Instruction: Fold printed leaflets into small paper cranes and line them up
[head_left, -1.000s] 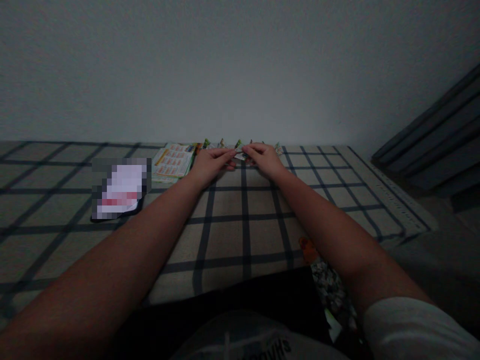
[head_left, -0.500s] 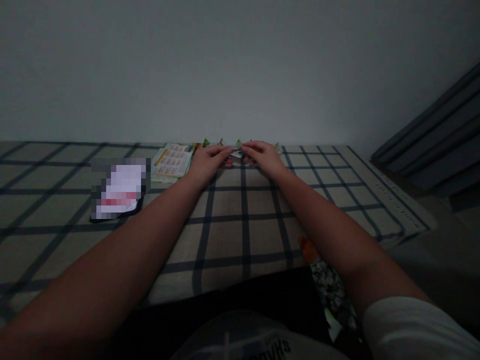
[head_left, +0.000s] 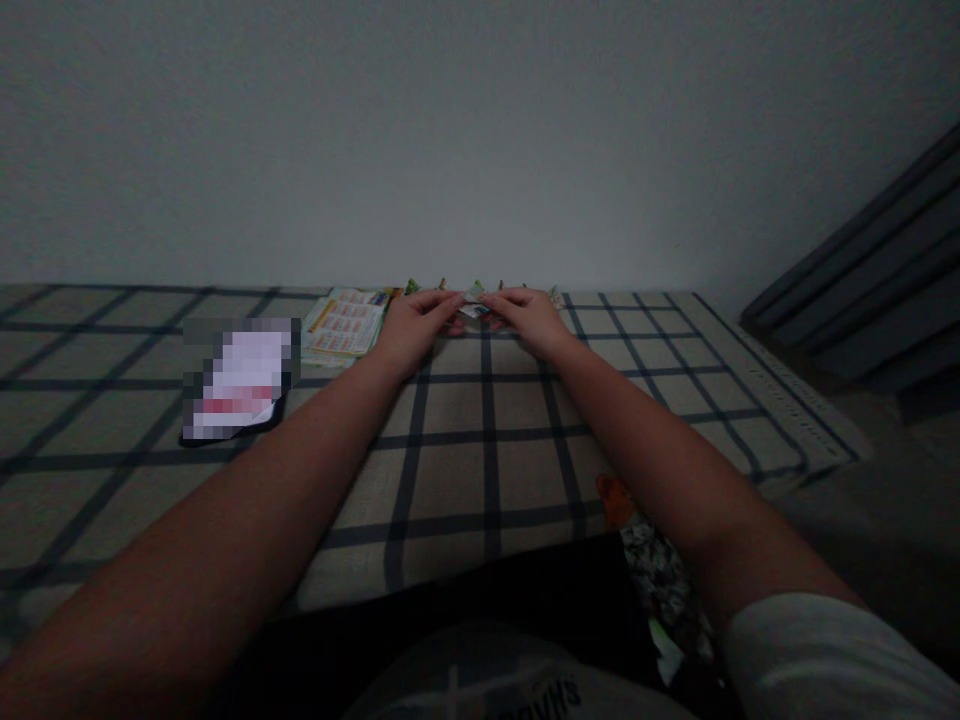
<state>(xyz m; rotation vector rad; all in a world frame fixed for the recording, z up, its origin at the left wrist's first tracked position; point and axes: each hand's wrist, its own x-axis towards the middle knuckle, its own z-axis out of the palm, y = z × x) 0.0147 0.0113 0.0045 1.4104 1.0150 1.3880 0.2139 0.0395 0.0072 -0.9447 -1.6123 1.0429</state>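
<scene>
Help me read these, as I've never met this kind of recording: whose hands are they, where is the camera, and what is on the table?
There is no machine here, just a person's bare hands. Every picture comes from one camera worn on the head, looking forward and down. The left hand and right hand pinch what looks like a small piece of paper between them. A checked cloth covers the surface. On it, left of the hands, lie printed sheets and what seems a phone, its screen blurred out. Small pointed pieces show just beyond the hands.
</scene>
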